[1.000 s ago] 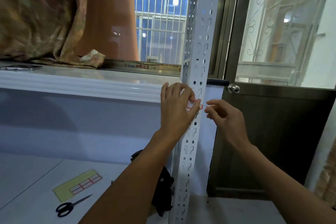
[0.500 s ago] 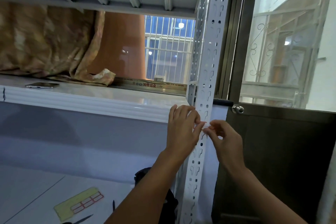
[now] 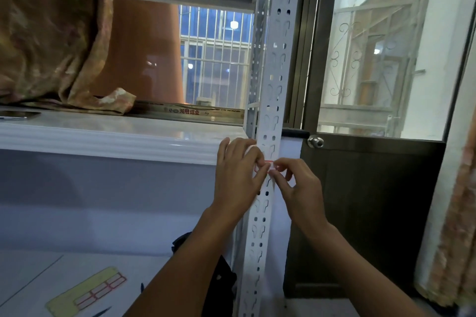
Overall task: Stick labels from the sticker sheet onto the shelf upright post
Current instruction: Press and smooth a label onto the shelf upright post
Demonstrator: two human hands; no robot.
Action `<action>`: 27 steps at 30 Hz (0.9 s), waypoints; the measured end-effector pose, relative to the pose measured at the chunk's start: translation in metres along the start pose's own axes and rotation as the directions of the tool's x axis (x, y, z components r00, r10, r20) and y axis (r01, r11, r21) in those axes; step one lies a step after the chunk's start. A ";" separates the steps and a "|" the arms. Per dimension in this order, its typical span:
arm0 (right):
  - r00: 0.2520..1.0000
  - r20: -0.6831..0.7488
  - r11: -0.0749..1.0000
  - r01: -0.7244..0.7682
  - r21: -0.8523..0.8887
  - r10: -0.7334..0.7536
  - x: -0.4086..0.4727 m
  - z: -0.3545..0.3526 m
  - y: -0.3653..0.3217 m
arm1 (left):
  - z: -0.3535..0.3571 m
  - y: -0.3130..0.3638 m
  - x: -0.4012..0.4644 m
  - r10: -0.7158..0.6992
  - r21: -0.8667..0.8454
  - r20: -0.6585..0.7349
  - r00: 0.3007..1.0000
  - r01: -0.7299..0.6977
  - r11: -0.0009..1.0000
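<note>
Post: the white perforated shelf upright post [image 3: 273,90] runs from top to bottom of the view, just beside a dark door frame.
Label: a small white label with a red border [image 3: 268,165] lies against the front face of the post, just below the level of the white shelf board [image 3: 108,136]; most of it is covered by fingers.
Left hand: the left hand [image 3: 238,177] comes in from the left of the post, fingers curled, its fingertips on the label's left part, pinching or pressing it against the metal.
Right hand: the right hand [image 3: 298,188] meets it from the right, thumb and forefinger pinched at the label's right edge; the other fingers are curled below.
Sticker sheet: the yellow sticker sheet [image 3: 85,291] lies flat on the lower shelf surface at bottom left, well apart from the hands, with several red-bordered labels left on it.
Scissors: only the tips of the scissors [image 3: 103,313] show at the bottom edge, just beside the sheet.
Shelf board: a phone [image 3: 18,115] and a bunched brown cloth [image 3: 51,54] rest on it at left.
Door: a round metal knob [image 3: 316,141] sits to the right of the post.
</note>
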State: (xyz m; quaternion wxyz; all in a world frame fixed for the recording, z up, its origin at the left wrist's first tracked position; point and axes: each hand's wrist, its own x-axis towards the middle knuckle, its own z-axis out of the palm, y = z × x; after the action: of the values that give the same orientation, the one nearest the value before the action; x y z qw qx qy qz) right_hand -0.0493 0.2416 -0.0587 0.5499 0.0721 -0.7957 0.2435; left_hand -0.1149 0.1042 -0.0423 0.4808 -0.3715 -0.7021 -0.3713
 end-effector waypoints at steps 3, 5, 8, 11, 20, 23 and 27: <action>0.999 0.029 0.999 0.026 -0.033 -0.025 0.002 -0.001 0.003 | 0.000 -0.001 0.000 0.012 0.006 -0.007 1.000 -0.012 1.000; 0.998 0.032 0.996 0.062 -0.063 -0.060 0.002 -0.003 0.005 | 0.000 -0.001 0.000 0.018 0.006 -0.005 1.000 -0.018 1.000; 0.997 0.007 0.994 0.077 -0.073 -0.076 0.003 -0.004 0.006 | 0.000 0.000 0.000 0.016 0.019 0.003 1.000 -0.017 1.000; 0.998 -0.014 0.997 0.061 -0.046 -0.061 0.004 -0.004 0.007 | 0.001 0.000 -0.001 0.004 0.019 0.004 1.000 -0.004 1.000; 0.989 -0.140 0.998 0.051 0.031 -0.046 -0.014 0.015 0.000 | 0.002 0.004 0.001 -0.025 0.033 0.000 1.000 0.025 0.999; 0.997 -0.049 0.998 0.058 0.007 -0.058 -0.006 0.010 0.002 | 0.002 0.007 0.001 -0.030 0.043 0.002 1.000 0.030 0.999; 0.996 0.078 0.998 0.040 -0.040 -0.036 0.004 -0.001 0.002 | 0.002 0.007 0.001 -0.022 0.059 0.004 1.000 0.022 0.998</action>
State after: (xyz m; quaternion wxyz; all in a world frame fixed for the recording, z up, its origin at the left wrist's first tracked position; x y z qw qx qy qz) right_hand -0.0509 0.2448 -0.0554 0.5246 0.0850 -0.8198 0.2133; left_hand -0.1102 0.1090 -0.0403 0.4858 -0.3505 -0.7178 -0.3549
